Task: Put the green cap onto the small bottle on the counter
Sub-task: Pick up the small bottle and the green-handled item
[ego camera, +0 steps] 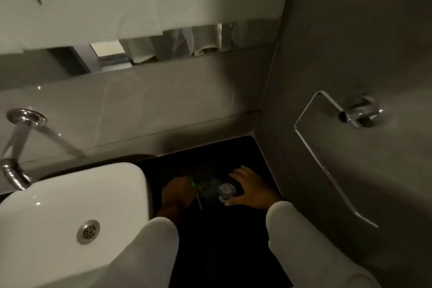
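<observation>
On the black counter [217,241] stands a small clear bottle [226,192], seen from above with its round mouth showing pale. My right hand [251,188] curves around the bottle's right side, fingers spread; whether it grips the bottle is hard to tell in the dim light. My left hand [178,193] sits just left of the bottle, closed on the green cap [194,183], of which only a thin green edge and a pale stem below it show. The cap is beside the bottle, apart from its mouth.
A white basin [70,213] with a metal drain [88,231] fills the lower left, under a chrome wall spout [14,147]. A chrome holder [332,147] juts from the right wall. A mirror strip [163,49] runs above the backsplash.
</observation>
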Action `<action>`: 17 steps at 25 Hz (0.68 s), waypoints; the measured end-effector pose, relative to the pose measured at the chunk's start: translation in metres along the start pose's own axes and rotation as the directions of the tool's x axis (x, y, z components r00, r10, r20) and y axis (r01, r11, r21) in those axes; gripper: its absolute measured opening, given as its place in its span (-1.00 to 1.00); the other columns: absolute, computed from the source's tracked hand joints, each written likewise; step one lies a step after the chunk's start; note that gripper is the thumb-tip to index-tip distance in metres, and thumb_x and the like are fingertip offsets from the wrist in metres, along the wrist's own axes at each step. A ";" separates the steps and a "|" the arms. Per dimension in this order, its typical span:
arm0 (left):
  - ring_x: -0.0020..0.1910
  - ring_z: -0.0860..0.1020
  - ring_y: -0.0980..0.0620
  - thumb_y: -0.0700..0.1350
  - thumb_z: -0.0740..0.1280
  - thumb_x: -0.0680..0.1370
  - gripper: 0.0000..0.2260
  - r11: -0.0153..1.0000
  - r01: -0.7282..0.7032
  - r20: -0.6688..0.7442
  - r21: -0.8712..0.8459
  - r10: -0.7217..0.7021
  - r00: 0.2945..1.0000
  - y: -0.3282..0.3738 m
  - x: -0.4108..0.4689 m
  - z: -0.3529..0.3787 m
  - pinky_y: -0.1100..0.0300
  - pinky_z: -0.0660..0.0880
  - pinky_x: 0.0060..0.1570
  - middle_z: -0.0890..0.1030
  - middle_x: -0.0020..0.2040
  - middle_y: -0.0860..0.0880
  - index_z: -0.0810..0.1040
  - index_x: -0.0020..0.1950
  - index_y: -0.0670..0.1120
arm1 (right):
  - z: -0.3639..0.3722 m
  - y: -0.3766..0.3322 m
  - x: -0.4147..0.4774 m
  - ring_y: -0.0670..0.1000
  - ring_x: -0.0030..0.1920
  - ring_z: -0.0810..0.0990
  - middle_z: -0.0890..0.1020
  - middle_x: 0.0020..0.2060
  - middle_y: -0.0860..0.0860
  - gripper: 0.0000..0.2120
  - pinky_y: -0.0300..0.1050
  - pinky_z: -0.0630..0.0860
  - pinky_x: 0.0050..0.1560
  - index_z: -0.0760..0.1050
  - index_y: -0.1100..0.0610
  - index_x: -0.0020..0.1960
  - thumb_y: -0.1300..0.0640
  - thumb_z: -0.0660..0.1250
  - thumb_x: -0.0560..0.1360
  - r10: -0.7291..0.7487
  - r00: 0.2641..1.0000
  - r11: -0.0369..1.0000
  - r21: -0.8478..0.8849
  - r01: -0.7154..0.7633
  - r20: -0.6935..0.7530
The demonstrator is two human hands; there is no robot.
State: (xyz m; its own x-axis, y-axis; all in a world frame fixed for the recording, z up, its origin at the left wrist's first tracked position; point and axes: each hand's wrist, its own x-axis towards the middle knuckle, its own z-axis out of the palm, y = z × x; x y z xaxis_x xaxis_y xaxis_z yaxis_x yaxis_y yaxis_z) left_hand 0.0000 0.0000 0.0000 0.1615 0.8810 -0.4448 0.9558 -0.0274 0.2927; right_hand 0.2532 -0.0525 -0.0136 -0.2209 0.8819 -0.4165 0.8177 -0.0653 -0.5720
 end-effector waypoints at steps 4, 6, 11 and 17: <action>0.04 0.61 -0.21 0.26 0.33 0.46 -0.55 0.961 0.225 0.066 -0.160 -0.217 0.974 -0.002 0.022 0.023 -0.02 0.55 0.03 0.64 0.09 -0.16 0.61 0.12 -0.07 | 0.029 0.009 0.012 0.10 0.66 0.18 0.38 0.55 0.03 -0.30 0.09 0.20 0.62 0.50 0.05 0.43 -0.17 0.57 0.38 0.008 0.997 0.986 0.168 0.005 -0.073; 0.00 0.61 -0.19 0.30 0.35 0.43 -0.52 0.947 0.267 0.082 -0.179 -0.256 0.963 0.000 0.035 0.029 -0.02 0.55 0.00 0.65 0.04 -0.15 0.62 0.07 -0.08 | 0.038 0.013 0.016 0.12 0.62 0.27 0.46 0.48 0.05 -0.42 0.13 0.25 0.61 0.57 0.08 0.34 -0.13 0.57 0.40 0.005 0.992 0.976 0.217 0.024 -0.129; -0.21 0.57 -0.10 0.21 0.42 0.43 -0.65 0.919 0.314 0.112 -0.236 -0.296 0.949 -0.005 0.050 0.029 0.05 0.54 -0.20 0.64 -0.03 -0.15 0.58 -0.09 -0.08 | 0.028 0.009 0.023 0.09 0.68 0.11 0.39 0.57 -0.02 -0.48 0.21 0.15 0.63 0.64 0.03 0.23 -0.17 0.58 0.35 -0.002 0.984 0.981 0.193 0.037 -0.180; -0.06 0.66 -0.03 0.05 0.50 0.41 -0.80 0.819 0.076 -0.193 -0.569 -0.223 0.956 0.008 0.042 -0.024 0.16 0.49 -0.09 0.70 -0.17 -0.03 0.69 -0.11 -0.05 | 0.006 0.007 0.031 0.17 0.68 -0.33 -0.04 0.71 -0.06 -0.59 0.30 -0.28 0.62 0.69 0.01 0.09 -0.20 0.57 0.35 0.001 0.989 0.994 0.107 0.015 -0.149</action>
State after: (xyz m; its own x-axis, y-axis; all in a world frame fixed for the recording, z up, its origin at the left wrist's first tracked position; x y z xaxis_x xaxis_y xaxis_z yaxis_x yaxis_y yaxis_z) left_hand 0.0083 0.0487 0.0040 -0.1060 0.9393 -0.3264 0.6554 0.3129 0.6874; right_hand 0.2493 -0.0284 -0.0345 -0.1387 0.9414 -0.3075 0.7529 -0.1015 -0.6503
